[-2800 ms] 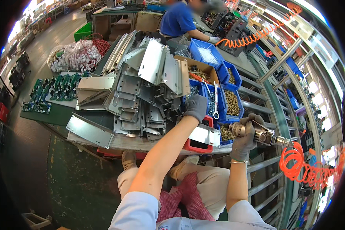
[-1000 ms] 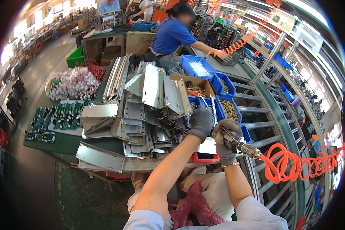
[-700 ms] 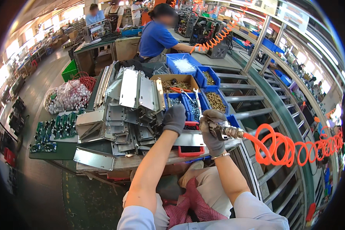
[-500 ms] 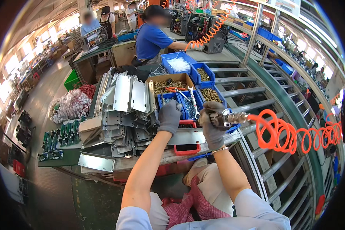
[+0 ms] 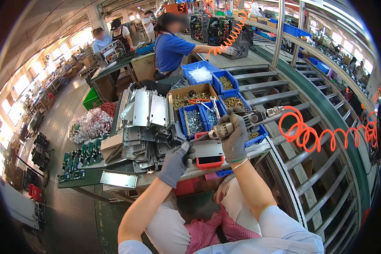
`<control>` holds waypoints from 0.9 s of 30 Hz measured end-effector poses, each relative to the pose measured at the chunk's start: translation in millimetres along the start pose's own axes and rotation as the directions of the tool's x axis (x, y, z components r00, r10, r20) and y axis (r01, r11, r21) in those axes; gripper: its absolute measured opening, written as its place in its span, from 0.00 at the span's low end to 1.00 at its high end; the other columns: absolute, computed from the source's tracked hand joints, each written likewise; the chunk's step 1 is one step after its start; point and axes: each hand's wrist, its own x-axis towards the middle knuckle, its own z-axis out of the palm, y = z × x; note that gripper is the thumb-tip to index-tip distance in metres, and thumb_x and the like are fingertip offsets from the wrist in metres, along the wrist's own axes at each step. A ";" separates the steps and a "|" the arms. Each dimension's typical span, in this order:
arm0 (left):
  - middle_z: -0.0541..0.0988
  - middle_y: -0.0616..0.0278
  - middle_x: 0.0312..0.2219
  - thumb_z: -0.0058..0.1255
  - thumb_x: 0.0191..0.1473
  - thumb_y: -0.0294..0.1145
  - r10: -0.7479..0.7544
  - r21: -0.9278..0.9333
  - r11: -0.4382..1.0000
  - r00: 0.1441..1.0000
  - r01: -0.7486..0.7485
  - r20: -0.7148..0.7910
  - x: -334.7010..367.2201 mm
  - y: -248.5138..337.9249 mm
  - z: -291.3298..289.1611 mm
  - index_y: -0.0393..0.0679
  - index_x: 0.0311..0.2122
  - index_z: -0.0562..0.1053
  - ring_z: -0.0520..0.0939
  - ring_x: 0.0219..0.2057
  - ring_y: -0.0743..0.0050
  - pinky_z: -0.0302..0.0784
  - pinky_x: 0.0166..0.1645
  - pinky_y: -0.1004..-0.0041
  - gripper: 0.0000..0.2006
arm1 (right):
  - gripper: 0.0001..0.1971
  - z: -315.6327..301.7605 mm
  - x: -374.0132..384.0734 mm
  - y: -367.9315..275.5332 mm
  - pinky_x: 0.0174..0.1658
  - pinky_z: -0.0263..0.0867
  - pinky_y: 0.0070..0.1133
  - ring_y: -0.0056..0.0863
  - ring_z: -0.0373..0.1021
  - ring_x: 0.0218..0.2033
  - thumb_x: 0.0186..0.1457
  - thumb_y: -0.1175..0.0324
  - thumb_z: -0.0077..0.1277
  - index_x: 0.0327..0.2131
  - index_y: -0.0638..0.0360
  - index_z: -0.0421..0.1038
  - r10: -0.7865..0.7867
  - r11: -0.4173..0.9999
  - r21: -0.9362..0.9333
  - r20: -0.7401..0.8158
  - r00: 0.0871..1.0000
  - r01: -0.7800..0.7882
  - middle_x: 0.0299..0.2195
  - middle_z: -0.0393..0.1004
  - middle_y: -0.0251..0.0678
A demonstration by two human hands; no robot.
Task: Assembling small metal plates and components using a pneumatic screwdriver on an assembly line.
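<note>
My right hand (image 5: 236, 139), in a grey glove, is wrapped round an air screwdriver (image 5: 221, 130) held level, its nose pointing left. A coiled orange hose (image 5: 302, 131) runs from its back end. My left hand (image 5: 175, 164), gloved too, has thumb and fingers pinched together just below the driver's tip; whatever is between them is too small to make out. Beneath the driver a flat metal plate (image 5: 207, 149) lies across a red bin (image 5: 211, 163). Left of it is a heap of bent metal plates (image 5: 150, 142).
Blue bins of screws (image 5: 194, 121) and a cardboard box of brass-coloured parts (image 5: 184, 94) stand beyond my hands, with a wrench (image 5: 215, 106) across them. Green circuit boards (image 5: 78, 158) lie far left. A roller conveyor (image 5: 283, 99) runs right. A co-worker in blue (image 5: 171, 53) works opposite.
My left hand has drawn back from the blue screw bins toward me and pinches near the driver's tip. My right hand has swung the driver so its nose points left over the plate.
</note>
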 end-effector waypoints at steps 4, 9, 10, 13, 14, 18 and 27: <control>0.78 0.61 0.29 0.50 0.56 0.37 -0.003 -0.124 0.992 1.000 0.003 -0.001 -3.6 -4.7 4.6 0.40 0.36 0.71 0.78 0.25 0.79 0.74 0.22 0.83 0.11 | 0.09 1.1 -3.6 10.9 0.27 0.66 0.22 0.21 0.67 0.28 0.55 0.71 0.44 0.41 0.53 0.64 -0.045 0.999 0.021 0.011 0.999 0.045 0.33 0.70 0.31; 0.78 0.60 0.30 0.49 0.57 0.37 0.002 -0.226 0.974 1.000 0.000 0.007 -3.5 -5.0 1.8 0.40 0.38 0.71 0.78 0.26 0.78 0.75 0.23 0.82 0.10 | 0.10 2.1 -5.2 11.1 0.21 0.62 0.22 0.22 0.66 0.26 0.55 0.72 0.44 0.41 0.53 0.64 0.004 1.000 0.006 0.022 1.000 -0.004 0.32 0.70 0.34; 0.78 0.60 0.30 0.48 0.57 0.36 -0.004 -0.271 0.963 1.000 0.002 -0.008 -4.1 -6.8 0.1 0.40 0.38 0.71 0.78 0.26 0.78 0.75 0.23 0.82 0.10 | 0.10 3.3 -7.4 12.3 0.23 0.63 0.22 0.22 0.67 0.27 0.55 0.72 0.44 0.42 0.54 0.64 0.005 1.000 0.010 0.012 1.000 -0.005 0.33 0.70 0.33; 0.78 0.61 0.30 0.47 0.58 0.35 -0.015 -0.342 0.940 0.999 0.002 -0.034 0.3 -9.6 -2.6 0.39 0.38 0.71 0.78 0.26 0.78 0.76 0.23 0.82 0.10 | 0.11 4.4 -8.3 14.6 0.28 0.65 0.21 0.21 0.67 0.29 0.55 0.72 0.44 0.43 0.54 0.63 -0.003 1.000 0.019 0.023 1.000 0.003 0.34 0.70 0.32; 0.78 0.61 0.30 0.47 0.58 0.34 -0.024 -0.373 0.928 0.999 0.005 -0.045 2.4 -11.0 -2.9 0.39 0.38 0.71 0.78 0.26 0.78 0.76 0.24 0.82 0.10 | 0.11 4.9 -8.3 14.9 0.31 0.67 0.21 0.20 0.67 0.30 0.55 0.72 0.44 0.44 0.54 0.63 -0.010 1.000 0.019 0.042 0.999 0.009 0.35 0.70 0.32; 0.77 0.61 0.29 0.46 0.58 0.34 -0.026 -0.413 0.911 0.996 -0.013 -0.090 0.1 -11.3 7.4 0.39 0.38 0.70 0.77 0.26 0.78 0.76 0.25 0.82 0.09 | 0.12 7.5 -11.4 10.4 0.35 0.67 0.21 0.19 0.68 0.32 0.55 0.72 0.43 0.44 0.56 0.63 0.005 0.999 0.046 0.047 0.999 -0.007 0.37 0.70 0.32; 0.77 0.60 0.29 0.46 0.58 0.34 -0.027 -0.448 0.893 0.999 0.039 0.033 3.7 -10.9 8.3 0.38 0.38 0.70 0.78 0.25 0.78 0.77 0.25 0.83 0.10 | 0.11 3.5 -3.3 11.0 0.35 0.68 0.23 0.21 0.68 0.30 0.54 0.73 0.43 0.42 0.57 0.63 -0.030 0.999 0.023 -0.008 1.000 0.030 0.34 0.70 0.32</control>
